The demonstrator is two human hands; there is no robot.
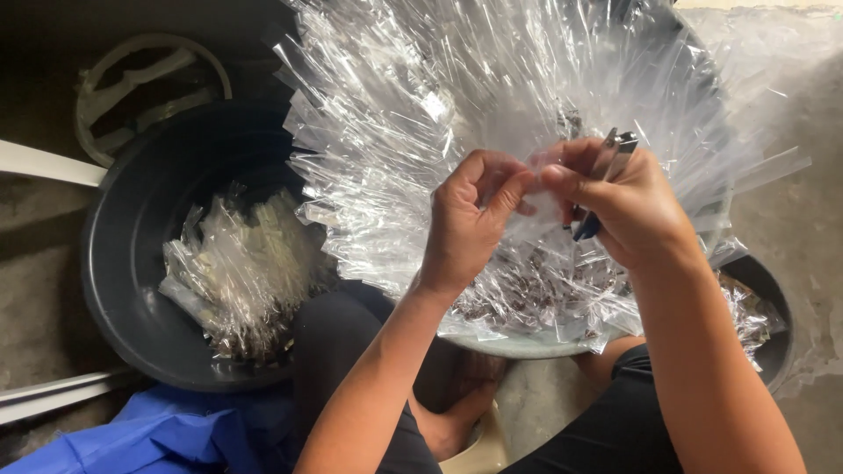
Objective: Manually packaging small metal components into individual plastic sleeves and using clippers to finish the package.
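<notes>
Clear plastic sleeve [536,189] slants down-left, pinched by both hands' [470,219] [628,206] grips.

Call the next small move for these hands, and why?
Probably slide the thumbs apart to open the clear bag: both the left hand and right hand pinch it at one spot, the right also gripping a metal tool, above the heap of empty bags.

A rough grey concrete floor [795,211] is seen at the right and lower left, lit softly. A crumpled blue plastic sheet [167,434] is spread across the bottom left corner.
</notes>
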